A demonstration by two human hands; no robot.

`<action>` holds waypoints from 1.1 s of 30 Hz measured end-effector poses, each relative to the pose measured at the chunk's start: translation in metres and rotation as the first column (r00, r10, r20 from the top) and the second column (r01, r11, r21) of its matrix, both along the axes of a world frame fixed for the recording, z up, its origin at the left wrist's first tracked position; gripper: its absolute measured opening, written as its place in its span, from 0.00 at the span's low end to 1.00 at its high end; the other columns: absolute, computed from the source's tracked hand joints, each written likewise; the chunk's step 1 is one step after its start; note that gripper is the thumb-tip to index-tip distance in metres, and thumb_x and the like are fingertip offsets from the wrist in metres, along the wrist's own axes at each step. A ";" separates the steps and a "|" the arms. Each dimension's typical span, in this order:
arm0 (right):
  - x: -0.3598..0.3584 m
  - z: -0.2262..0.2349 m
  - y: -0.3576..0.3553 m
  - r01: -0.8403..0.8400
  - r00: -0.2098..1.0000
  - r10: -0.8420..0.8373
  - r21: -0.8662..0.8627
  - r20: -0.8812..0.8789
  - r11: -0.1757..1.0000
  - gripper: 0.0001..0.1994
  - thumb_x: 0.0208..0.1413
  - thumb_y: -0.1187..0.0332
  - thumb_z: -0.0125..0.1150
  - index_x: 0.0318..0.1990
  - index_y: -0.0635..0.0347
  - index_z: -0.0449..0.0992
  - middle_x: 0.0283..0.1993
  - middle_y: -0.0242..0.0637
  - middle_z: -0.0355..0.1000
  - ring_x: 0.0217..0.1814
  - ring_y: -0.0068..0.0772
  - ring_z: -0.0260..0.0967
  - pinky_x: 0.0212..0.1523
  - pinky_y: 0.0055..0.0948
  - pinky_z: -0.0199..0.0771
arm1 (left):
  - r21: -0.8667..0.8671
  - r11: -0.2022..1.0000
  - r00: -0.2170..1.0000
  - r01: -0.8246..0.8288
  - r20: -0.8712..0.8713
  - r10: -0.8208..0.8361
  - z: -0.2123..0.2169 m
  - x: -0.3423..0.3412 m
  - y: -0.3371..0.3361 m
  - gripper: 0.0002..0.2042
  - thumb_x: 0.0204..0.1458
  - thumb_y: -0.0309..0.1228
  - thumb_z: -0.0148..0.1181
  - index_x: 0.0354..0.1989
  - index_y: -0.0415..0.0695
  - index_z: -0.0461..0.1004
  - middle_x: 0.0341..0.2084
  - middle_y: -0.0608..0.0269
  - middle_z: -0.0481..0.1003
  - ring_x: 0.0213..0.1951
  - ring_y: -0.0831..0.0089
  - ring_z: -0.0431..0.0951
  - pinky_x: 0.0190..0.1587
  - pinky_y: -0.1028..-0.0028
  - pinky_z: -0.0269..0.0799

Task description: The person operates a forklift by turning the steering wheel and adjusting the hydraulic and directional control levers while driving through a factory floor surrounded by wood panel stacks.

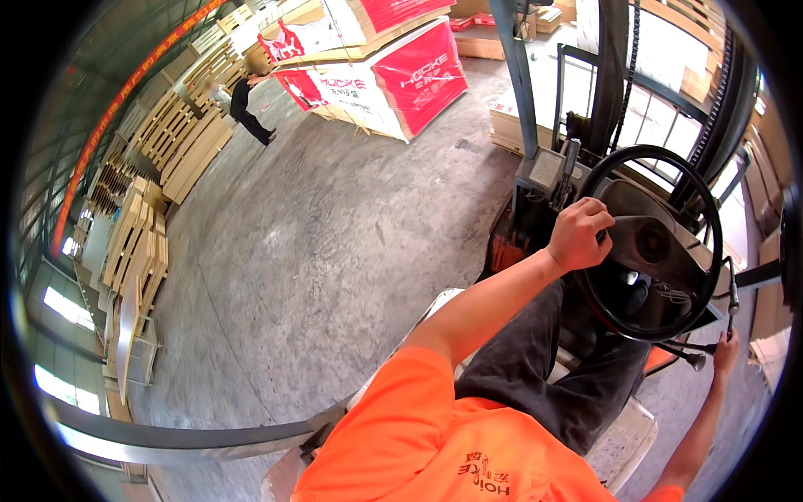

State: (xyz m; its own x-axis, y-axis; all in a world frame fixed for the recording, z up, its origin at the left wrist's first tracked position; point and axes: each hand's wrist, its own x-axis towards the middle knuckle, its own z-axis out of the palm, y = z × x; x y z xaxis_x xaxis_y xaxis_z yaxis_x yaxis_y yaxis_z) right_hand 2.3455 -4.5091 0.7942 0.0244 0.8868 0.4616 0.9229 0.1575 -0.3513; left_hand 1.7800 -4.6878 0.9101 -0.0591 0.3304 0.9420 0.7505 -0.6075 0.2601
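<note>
I sit at the controls of a forklift. My left hand [583, 234] is closed at the left side of the black steering wheel [717, 251], its fingers curled round a dark spinner knob [601, 237] that shows only in part. On the right, low beside the wheel, my right hand [726, 352] has its fingers up on a thin black control lever [733, 301]. Just left of that hand another lever with a black knob [695, 361] sticks out. My right fingers are small in view and partly hidden.
Ahead stands a large stack wrapped in red and white film [418, 79]. Two people [249, 109] stand left of it, near stacked boards [196, 155]. The mast [615, 75] rises in front of me. Grey concrete floor [318, 251] stretches along my left.
</note>
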 end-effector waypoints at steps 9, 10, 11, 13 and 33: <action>-0.023 0.015 -0.012 0.023 1.000 -0.025 -0.101 -0.017 0.995 0.16 0.56 0.66 0.54 0.47 0.69 0.73 0.35 0.55 0.74 0.39 0.56 0.72 0.41 0.46 0.69 | -0.013 0.999 1.000 -0.031 -0.001 0.031 0.004 -0.005 0.001 0.08 0.31 0.21 0.60 0.25 0.43 0.74 0.29 0.59 0.74 0.34 0.58 0.77 0.35 0.65 0.75; -0.016 0.014 -0.013 0.027 1.000 -0.027 -0.030 0.001 0.999 0.16 0.56 0.66 0.54 0.46 0.69 0.74 0.34 0.54 0.74 0.38 0.56 0.73 0.40 0.46 0.69 | -0.005 1.000 1.000 -0.026 0.003 0.026 0.005 -0.003 0.002 0.08 0.31 0.21 0.60 0.25 0.43 0.74 0.29 0.59 0.74 0.34 0.58 0.77 0.35 0.65 0.75; -0.013 0.010 -0.011 0.023 1.000 -0.024 0.040 0.016 0.999 0.15 0.56 0.67 0.54 0.46 0.69 0.74 0.33 0.54 0.74 0.37 0.56 0.73 0.39 0.45 0.69 | -0.003 1.000 1.000 -0.019 0.000 0.019 0.007 -0.004 0.003 0.08 0.31 0.21 0.60 0.25 0.43 0.74 0.29 0.58 0.74 0.34 0.58 0.77 0.36 0.65 0.75; -0.011 0.008 -0.011 0.019 1.000 -0.019 0.065 0.005 0.998 0.15 0.55 0.67 0.54 0.46 0.69 0.74 0.32 0.53 0.74 0.36 0.55 0.73 0.39 0.45 0.69 | -0.004 1.000 1.000 -0.009 -0.008 0.009 0.009 -0.005 0.003 0.08 0.31 0.21 0.60 0.25 0.43 0.74 0.29 0.58 0.74 0.34 0.58 0.77 0.36 0.65 0.75; -0.074 0.053 -0.047 0.176 0.981 -0.181 -0.078 -0.073 0.981 0.16 0.51 0.67 0.58 0.48 0.60 0.77 0.41 0.53 0.76 0.46 0.53 0.74 0.47 0.45 0.72 | -0.084 0.996 0.999 -0.020 -0.033 0.017 0.015 -0.010 0.016 0.07 0.34 0.20 0.59 0.26 0.39 0.75 0.29 0.55 0.76 0.38 0.57 0.78 0.43 0.64 0.75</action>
State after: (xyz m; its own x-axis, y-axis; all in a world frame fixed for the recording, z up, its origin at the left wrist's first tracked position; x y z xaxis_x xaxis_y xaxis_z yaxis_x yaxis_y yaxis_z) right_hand 2.2717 -4.5558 0.8470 0.2190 0.8951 0.3882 0.9028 -0.0350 -0.4286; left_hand 1.7695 -4.6722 0.9250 -0.0356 0.4082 0.9122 0.7703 -0.5703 0.2853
